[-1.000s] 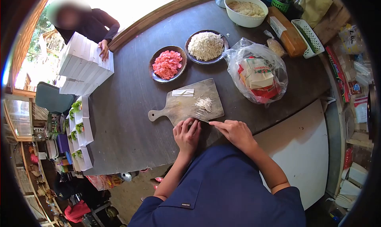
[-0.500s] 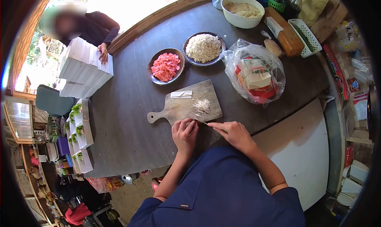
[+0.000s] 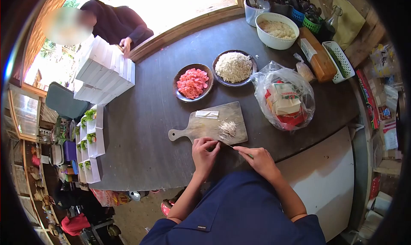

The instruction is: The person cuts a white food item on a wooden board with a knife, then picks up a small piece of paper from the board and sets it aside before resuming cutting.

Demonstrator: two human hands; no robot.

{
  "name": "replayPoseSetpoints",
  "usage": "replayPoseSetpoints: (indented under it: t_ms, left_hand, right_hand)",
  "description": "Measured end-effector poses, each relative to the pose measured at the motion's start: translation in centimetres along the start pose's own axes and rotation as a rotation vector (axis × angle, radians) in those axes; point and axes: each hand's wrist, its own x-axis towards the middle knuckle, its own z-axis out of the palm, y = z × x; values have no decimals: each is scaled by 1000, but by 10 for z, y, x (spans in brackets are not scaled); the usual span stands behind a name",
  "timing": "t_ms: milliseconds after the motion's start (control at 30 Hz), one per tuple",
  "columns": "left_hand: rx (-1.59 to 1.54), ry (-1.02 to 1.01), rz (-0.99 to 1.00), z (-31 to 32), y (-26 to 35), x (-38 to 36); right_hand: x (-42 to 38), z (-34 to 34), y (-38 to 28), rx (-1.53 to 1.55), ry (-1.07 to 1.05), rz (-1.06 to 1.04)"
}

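My left hand rests at the near edge of a wooden cutting board, fingers curled down on a small food piece that they mostly hide. Beside it, my right hand grips a small knife whose thin blade points toward my left fingertips. A little pile of white shreds lies on the board just beyond my hands. A flat white slab sits at the board's far edge.
Beyond the board stand a plate of pink slices, a plate of white shreds and a plastic bag of packets. Another person's hand rests on stacked white boxes. Open boxes with greens line the left edge.
My hands stay at the board's near edge with the knife against my left fingertips. The view has shifted, and the other person has leaned further over the box stack.
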Motion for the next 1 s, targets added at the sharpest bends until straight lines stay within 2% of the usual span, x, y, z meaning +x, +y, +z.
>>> replayPoseSetpoints:
  t_ms: [67,133,167,233,367,433,467,533,567,633,667,733,1000]
  left_hand:
    - [-4,-10,-9,3,1,3]
    - [66,3,72,3,1,4]
    - [65,3,69,5,0,4]
    - [194,6,143,10,1,9]
    - [59,27,160,11,-2,25]
    - [-19,183,-7,3,-16,38]
    - [-18,175,-12,-2,-18,41]
    - [50,193,59,-18,-12,60]
    - [52,189,59,-20,-14,64]
    - [172,100,181,-20,-18,72]
    - [172,97,182,-19,-19,77]
    - [281,10,288,-14,-19,87]
    - [305,-166,366,2,-19,118]
  right_hand:
    - [-1,1,1,2,31,-13]
    - [1,5,-1,-224,136,-29]
    - [1,4,-4,-225,133,-28]
    - [7,-2,-8,87,99,92]
    - [6,-14,-10,151,107,160]
    - [3,-23,-13,290,-16,219]
    - [1,-25,-10,293,-18,228]
    - [5,-27,-2,280,-214,248]
    - [7,-26,0,284,-214,251]
    - [10,-25,4,202,-169,231]
    - [12,-26,3,204,-167,234]
    - [15,-30,-2,179,-19,264]
    - [13,-22,-3,280,-122,318]
